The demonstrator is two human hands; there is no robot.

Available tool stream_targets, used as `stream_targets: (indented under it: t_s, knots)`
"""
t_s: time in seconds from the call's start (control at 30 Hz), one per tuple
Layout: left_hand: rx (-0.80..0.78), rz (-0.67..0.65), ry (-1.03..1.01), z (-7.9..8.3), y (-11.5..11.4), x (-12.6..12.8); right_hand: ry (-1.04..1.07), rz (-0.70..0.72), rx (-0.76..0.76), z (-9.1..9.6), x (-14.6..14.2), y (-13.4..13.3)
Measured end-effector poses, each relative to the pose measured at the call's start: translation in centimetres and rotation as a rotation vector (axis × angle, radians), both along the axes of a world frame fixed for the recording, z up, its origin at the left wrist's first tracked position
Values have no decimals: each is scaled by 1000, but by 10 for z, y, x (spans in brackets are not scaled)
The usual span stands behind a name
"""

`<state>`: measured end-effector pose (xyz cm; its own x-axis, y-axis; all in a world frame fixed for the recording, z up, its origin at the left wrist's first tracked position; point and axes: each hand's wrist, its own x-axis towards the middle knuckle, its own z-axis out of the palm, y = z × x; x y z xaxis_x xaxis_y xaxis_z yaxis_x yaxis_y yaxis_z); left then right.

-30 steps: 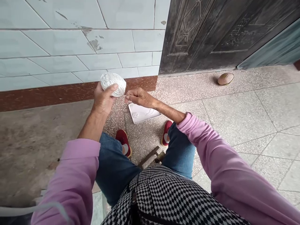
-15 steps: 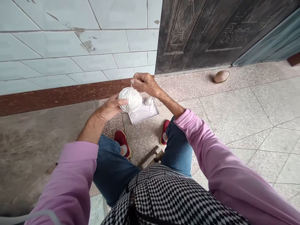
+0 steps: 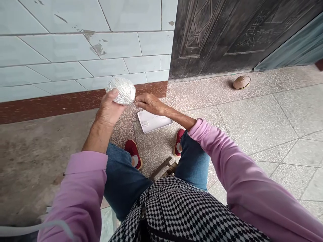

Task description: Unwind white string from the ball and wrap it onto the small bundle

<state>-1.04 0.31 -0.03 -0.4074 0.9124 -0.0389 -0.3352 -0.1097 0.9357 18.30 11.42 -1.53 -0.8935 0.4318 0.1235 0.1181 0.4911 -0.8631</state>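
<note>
While seated, seen from the head camera, the person's left hand point(image 3: 109, 109) grips a white ball of string point(image 3: 120, 90) at eleven o'clock. Right hand point(image 3: 149, 103) pinches its strand beside it, above a white tray point(image 3: 152, 121) on the floor. No readable writing.

Single head view, downward over lap
</note>
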Motion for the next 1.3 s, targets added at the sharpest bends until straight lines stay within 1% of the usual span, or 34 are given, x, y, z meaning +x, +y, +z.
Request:
stream_targets:
  t_s: [0.1,0.2,0.27,0.33,0.37,0.43,0.47,0.53,0.63,0.7,0.77,0.9,1.0,1.07,1.13,1.23,1.3]
  knots:
    - [-67,71,63,-12,1,-15,-46,113,21,6,1,-19]
    - [-164,129,170,-25,1,-28,-29,183,13,14,6,-26]
    - [-229,140,278,-32,1,-33,39,167,-10,20,13,-21]
    - [-278,88,370,-34,-1,-33,122,97,-31,23,20,-10]
    - [-288,28,387,-33,-3,-30,154,49,-41,24,23,-3]
    - [-294,-129,359,-25,-8,-21,190,-39,-76,23,28,11]
    - [-297,-205,330,-19,-10,-14,197,-66,-98,21,31,17]
    - [-328,-317,291,-6,-15,0,210,-99,-130,17,33,26]
    - [-368,-394,274,10,-18,16,224,-126,-142,12,35,32]
    - [-374,-409,254,15,-19,22,214,-142,-148,9,34,34]
    - [-363,-414,242,15,-19,23,193,-151,-144,4,32,36]
    - [-279,-380,203,13,-20,21,174,-139,-89,-7,23,45]
    - [-171,-317,160,13,-18,17,78,-94,-14,-13,16,46]
    - [-109,-249,142,11,-13,15,-23,-62,28,-14,13,40]
    - [-86,-172,128,6,-8,12,-98,-19,53,-12,11,30]
    - [-97,-64,131,-4,-2,4,-138,59,60,-7,9,12]
    - [-115,21,178,-12,0,-3,-142,126,49,-3,9,3]
